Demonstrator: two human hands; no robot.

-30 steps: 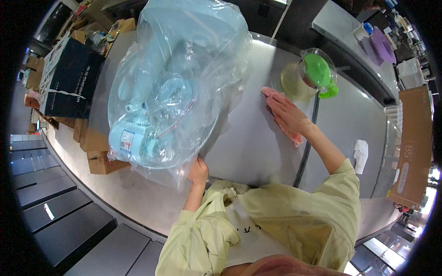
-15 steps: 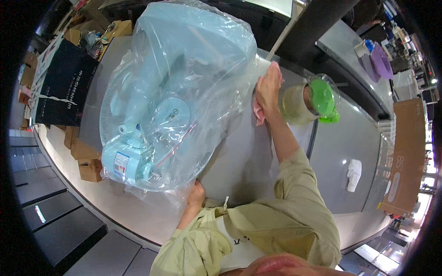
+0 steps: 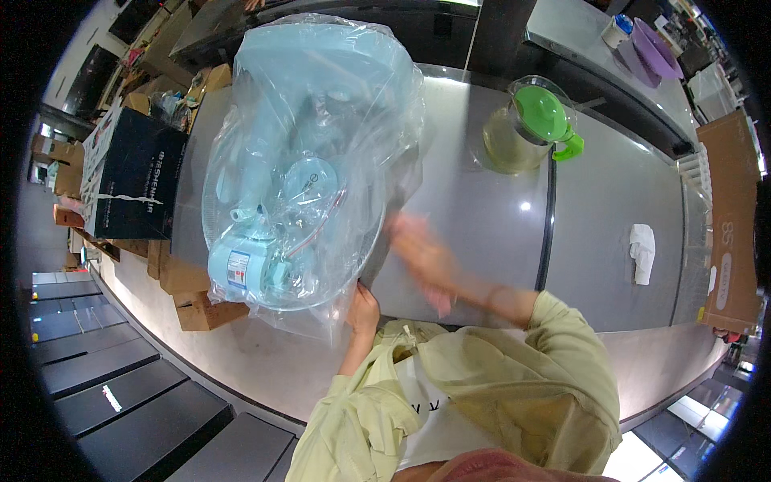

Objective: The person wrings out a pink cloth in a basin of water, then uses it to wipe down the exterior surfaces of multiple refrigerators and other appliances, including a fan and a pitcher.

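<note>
White lettering is running down the side of the black box (image 3: 120,193) at the left in the head view, and a pale tie is crossing it. Over on the right, a brown carton (image 3: 732,217) is showing pale printed characters and an outlined mark. A white label (image 3: 238,269) with a dark code is sitting on the pale blue appliance (image 3: 265,153), a round disc on it is bearing a small dark emblem, and black characters are peeking out on the white shirt (image 3: 430,418).

Around the grey table (image 3: 498,241), a glass pitcher (image 3: 510,153) with a green lid (image 3: 540,112) is standing towards the far side, a white crumpled piece (image 3: 642,253) is lying out to the right, and a dark strip (image 3: 550,217) is dividing the surface. The bulky appliance is filling the left part, shining through its clear plastic bag (image 3: 323,323).

Now the pink cloth (image 3: 438,299): it is showing blurred and rumpled under the right hand (image 3: 422,253), just right of the bag, how tightly gripped I cannot tell. The left hand (image 3: 364,309), apart from the right, is touching the bag's lower edge; its fingertips are partly hiding, so its grip is staying unclear.
</note>
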